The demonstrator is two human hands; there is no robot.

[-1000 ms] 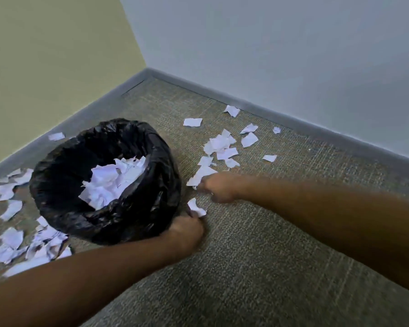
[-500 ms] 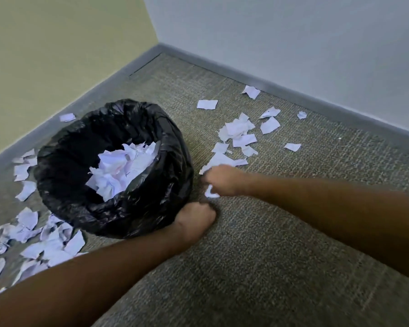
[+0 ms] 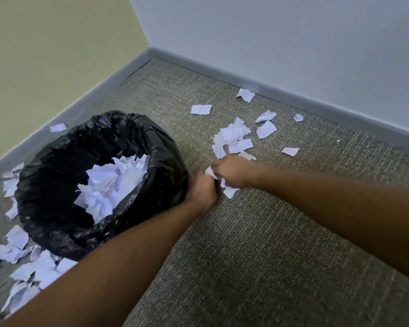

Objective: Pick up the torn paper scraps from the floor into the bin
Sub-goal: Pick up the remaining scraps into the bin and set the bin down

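While both my hands were bunched together on the carpet (image 3: 257,244) just right of the bin (image 3: 57,185), the main risk, I reckoned, was scraps slipping out on the lift: thin torn paper, loosely gathered, so a few bits could flutter back down or miss the rim, esp. w/ the liner sagging inward. My right hand (image 3: 234,172) was curled, pinching a small white scrap (image 3: 209,172) at the fingertips; my left hand (image 3: 202,190) was curled too, touching the right, but I couldn't tell what, if anything, it held. One scrap (image 3: 230,192) lay just under my right hand, the main cluster (image 3: 232,138) just beyond it, more scraps (image 3: 28,270) left of the bin
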